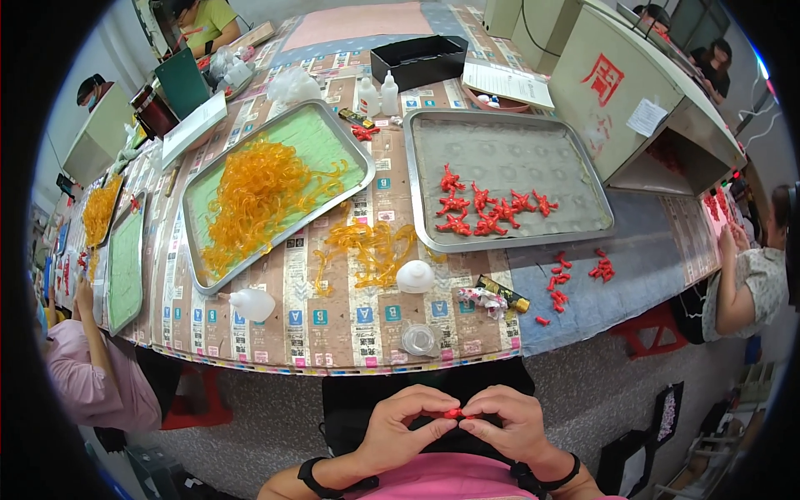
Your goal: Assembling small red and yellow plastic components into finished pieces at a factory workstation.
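Observation:
My left hand [398, 427] and my right hand [508, 422] meet in front of my pink top, below the table's near edge. Their fingertips pinch a small red plastic piece [452, 413] from both sides; the fingers cover most of it. On the table ahead, several loose red parts [558, 282] lie on a blue cloth [533, 321], with a small red cluster [602, 265] beside them. Beyond these, red figures with limbs [487, 213] sit in the grey-lined metal tray [517, 243].
A green-lined tray [193, 260] holds heaped yellow translucent strips [258, 192]; more strips [371, 250] lie between the trays. Squeeze bottles [252, 305], a clear round container [419, 339] and a crumpled tube [504, 293] lie nearer. Co-workers [100, 367] sit on both sides.

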Motion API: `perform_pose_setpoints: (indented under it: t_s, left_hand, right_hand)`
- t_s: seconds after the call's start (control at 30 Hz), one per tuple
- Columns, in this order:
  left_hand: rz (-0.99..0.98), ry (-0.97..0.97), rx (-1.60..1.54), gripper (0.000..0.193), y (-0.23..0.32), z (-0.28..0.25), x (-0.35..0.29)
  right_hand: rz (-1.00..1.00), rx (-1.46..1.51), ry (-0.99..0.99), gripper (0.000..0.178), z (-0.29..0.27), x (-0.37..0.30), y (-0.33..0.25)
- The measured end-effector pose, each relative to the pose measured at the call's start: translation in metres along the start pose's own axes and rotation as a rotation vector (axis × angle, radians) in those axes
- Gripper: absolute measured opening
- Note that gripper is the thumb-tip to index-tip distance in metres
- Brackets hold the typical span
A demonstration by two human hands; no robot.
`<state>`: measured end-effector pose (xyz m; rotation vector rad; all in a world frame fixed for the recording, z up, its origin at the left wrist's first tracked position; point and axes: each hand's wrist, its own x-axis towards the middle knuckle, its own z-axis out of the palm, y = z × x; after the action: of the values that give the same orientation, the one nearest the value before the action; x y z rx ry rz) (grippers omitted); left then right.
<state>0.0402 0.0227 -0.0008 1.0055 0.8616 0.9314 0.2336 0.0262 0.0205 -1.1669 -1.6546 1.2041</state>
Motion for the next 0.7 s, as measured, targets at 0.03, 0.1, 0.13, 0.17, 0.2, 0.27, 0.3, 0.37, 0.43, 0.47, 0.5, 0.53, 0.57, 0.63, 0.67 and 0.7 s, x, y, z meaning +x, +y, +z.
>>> perform_pose_setpoints:
  t_s: [0.03,0.1,0.13,0.17,0.2,0.27,0.3,0.37,0.43,0.47,0.5,0.53,0.57,0.63,0.67,0.7]
  left_hand:
    - [-0.007,0.0,-0.006,0.026,0.001,0.0,0.0]
    - [-0.019,0.005,-0.031,0.026,0.005,0.0,-0.001]
    - [-0.033,0.009,-0.054,0.026,0.006,0.0,-0.001]
    - [-0.029,0.011,-0.056,0.026,0.006,-0.002,-0.002]
    - [-0.005,0.008,-0.046,0.026,0.005,-0.004,-0.003]
    - [0.024,0.008,-0.039,0.027,0.005,-0.006,-0.004]
    - [0.036,0.007,-0.025,0.028,0.005,-0.008,-0.004]
    - [0.055,0.013,-0.014,0.028,0.007,-0.009,-0.006]
    - [0.057,0.026,-0.055,0.028,0.007,-0.011,-0.007]
    - [0.062,0.031,-0.058,0.028,0.008,-0.011,-0.007]
    - [0.06,0.042,-0.084,0.027,0.008,-0.012,-0.007]
    - [0.058,0.051,-0.11,0.026,0.009,-0.013,-0.008]
    - [0.063,0.054,-0.113,0.026,0.01,-0.014,-0.008]
    - [0.078,0.076,-0.136,0.025,0.01,-0.015,-0.009]
    - [0.086,0.077,-0.139,0.025,0.01,-0.017,-0.009]
    - [0.095,0.086,-0.138,0.025,0.01,-0.02,-0.01]
  right_hand:
    - [-0.001,-0.003,-0.002,0.019,0.0,0.001,-0.001]
    - [-0.064,-0.041,0.003,0.018,0.0,0.002,-0.002]
    - [-0.067,-0.044,0.0,0.018,0.001,0.003,-0.002]
    - [-0.065,-0.042,0.003,0.018,0.001,0.003,-0.004]
    - [-0.064,-0.039,0.006,0.017,0.002,0.003,-0.005]
    - [-0.046,-0.036,0.017,0.017,0.006,0.005,-0.008]
    - [-0.026,-0.031,0.033,0.017,0.008,0.006,-0.01]
    - [-0.018,-0.003,0.034,0.017,0.01,0.008,-0.009]
    - [-0.01,0.024,0.034,0.016,0.012,0.009,-0.009]
    - [-0.023,0.026,0.024,0.016,0.012,0.01,-0.009]
    - [-0.036,0.027,0.013,0.016,0.013,0.011,-0.009]
    - [-0.039,0.023,0.008,0.016,0.014,0.011,-0.01]
    - [-0.031,0.017,0.006,0.015,0.015,0.012,-0.012]
    - [-0.027,0.006,0.001,0.014,0.015,0.014,-0.014]
    - [-0.038,-0.024,0.03,0.014,0.015,0.015,-0.016]
    - [-0.05,-0.054,0.059,0.013,0.014,0.016,-0.018]
